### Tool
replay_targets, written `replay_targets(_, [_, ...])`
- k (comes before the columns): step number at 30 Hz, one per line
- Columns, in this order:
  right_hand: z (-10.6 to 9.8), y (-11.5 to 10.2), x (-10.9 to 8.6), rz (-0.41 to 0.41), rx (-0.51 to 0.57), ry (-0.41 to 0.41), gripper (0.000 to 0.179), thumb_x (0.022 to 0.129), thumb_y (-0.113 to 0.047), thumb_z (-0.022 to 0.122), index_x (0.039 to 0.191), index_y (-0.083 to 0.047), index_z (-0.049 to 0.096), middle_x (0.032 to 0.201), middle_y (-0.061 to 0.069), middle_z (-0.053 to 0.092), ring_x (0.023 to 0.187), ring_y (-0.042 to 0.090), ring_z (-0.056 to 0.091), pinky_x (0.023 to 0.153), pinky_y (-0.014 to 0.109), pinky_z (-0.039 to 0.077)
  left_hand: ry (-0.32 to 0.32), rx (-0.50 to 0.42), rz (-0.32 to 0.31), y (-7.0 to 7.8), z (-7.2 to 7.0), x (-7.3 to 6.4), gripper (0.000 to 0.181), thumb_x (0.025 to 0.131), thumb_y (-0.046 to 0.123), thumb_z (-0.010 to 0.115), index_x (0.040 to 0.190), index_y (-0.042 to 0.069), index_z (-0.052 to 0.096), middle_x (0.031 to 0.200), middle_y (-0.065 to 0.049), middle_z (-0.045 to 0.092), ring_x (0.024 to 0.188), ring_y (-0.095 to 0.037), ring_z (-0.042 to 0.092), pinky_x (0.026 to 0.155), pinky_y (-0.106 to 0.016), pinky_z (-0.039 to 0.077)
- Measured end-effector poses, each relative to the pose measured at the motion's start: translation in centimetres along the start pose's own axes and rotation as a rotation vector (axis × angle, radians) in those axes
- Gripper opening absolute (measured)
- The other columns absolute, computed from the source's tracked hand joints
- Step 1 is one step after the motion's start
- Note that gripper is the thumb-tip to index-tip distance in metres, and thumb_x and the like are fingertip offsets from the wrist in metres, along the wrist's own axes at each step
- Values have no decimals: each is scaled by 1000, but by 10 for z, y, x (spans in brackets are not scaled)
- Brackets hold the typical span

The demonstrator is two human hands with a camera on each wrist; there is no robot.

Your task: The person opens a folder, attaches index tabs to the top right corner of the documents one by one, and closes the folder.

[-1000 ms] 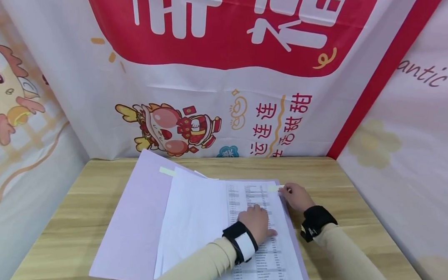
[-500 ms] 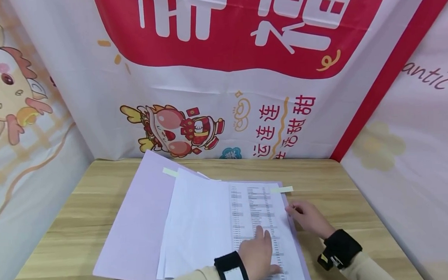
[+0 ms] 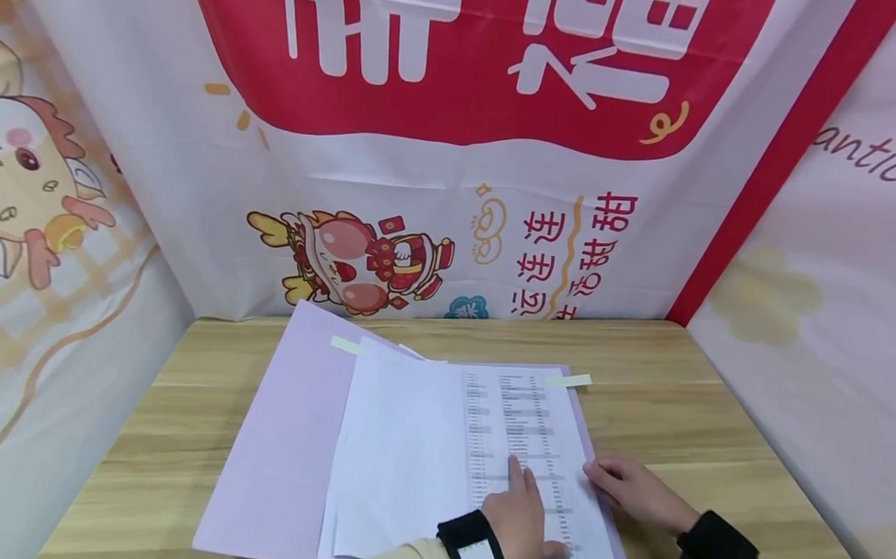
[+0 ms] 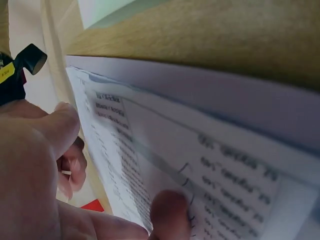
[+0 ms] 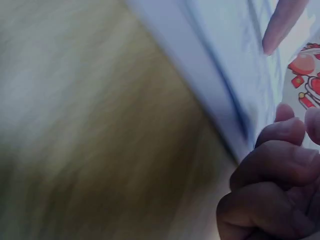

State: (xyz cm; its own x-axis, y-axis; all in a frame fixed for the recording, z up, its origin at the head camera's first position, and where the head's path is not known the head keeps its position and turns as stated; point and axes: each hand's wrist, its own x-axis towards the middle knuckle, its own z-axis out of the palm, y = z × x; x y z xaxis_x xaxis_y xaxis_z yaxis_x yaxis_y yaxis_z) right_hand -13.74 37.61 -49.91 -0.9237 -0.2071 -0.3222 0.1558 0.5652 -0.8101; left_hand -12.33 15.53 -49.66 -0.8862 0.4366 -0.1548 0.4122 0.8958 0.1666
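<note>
A lilac folder (image 3: 268, 454) lies spread on the table with white sheets inside. On its right side is a sheet printed with columns of a list (image 3: 525, 409), under clear plastic. My left hand (image 3: 514, 518) rests on this sheet, index finger extended up the list and thumb out to the side. At the sheet's right edge is my right hand (image 3: 641, 488), its fingers curled (image 5: 270, 170) and its thumb and index tip close together. I cannot tell whether they pinch the edge. A pale green tab (image 3: 568, 381) sticks out at the sheet's upper right.
A second pale tab (image 3: 346, 345) shows on the folder's left cover. The wood-grain table (image 3: 671, 403) extends on both sides, with printed cloth walls (image 3: 398, 173) behind and at the sides. Dark bands sit on both wrists.
My right hand has left the upper right tab and moved down along the sheet's edge. My left hand has shifted down the list. The sheets and folder hold the same arrangement.
</note>
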Motion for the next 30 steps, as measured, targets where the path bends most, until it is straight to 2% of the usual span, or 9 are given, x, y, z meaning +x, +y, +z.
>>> replay_targets(2, [1,6,-4,8,-32,-3,43,108,-35,49,81,-3,59,62,-3,46,54,12,43,52,21,33,-4,18,-13,1,4,1,113,66,80,75,145,2,55,149,-24,49,49,-21,56,47,-31,49])
replay_targets(6, [3,12,-8,20,-168,45,47,106,-40,51,72,-8,57,55,-3,45,49,12,44,50,23,34,7,79,-27,4,12,4,119,59,82,77,146,4,54,149,-23,48,52,-22,58,48,-30,49])
replay_targets(9, [5,13,-8,51,-234,72,46,105,-44,53,73,-12,61,54,-4,47,48,14,46,50,25,34,17,129,-42,6,17,5,121,56,82,79,146,7,54,149,-21,49,53,-22,58,48,-29,48])
replay_targets(15, [8,14,-6,96,-238,81,43,104,-46,54,77,-14,64,55,-3,48,50,16,48,50,24,34,2,137,-62,7,22,5,120,56,82,79,149,10,52,151,-19,46,55,-21,57,48,-28,47])
replay_targets(21, [8,15,-9,82,-240,81,45,104,-46,53,74,-13,61,53,-4,47,47,13,46,48,24,34,-3,140,-34,7,23,4,117,60,82,75,150,10,50,152,-20,44,54,-20,55,47,-27,46])
replay_targets(26, [9,13,-9,85,-237,86,46,104,-47,53,73,-13,60,53,-4,47,47,13,46,48,24,34,3,97,-25,6,21,4,113,63,78,78,148,8,51,152,-21,44,53,-21,56,47,-28,47])
replay_targets(30, [11,7,-5,121,-224,132,43,103,-48,55,84,-12,67,57,-1,49,51,15,48,50,25,35,3,62,-28,4,20,4,112,63,75,80,148,7,52,152,-22,43,52,-22,57,47,-29,48])
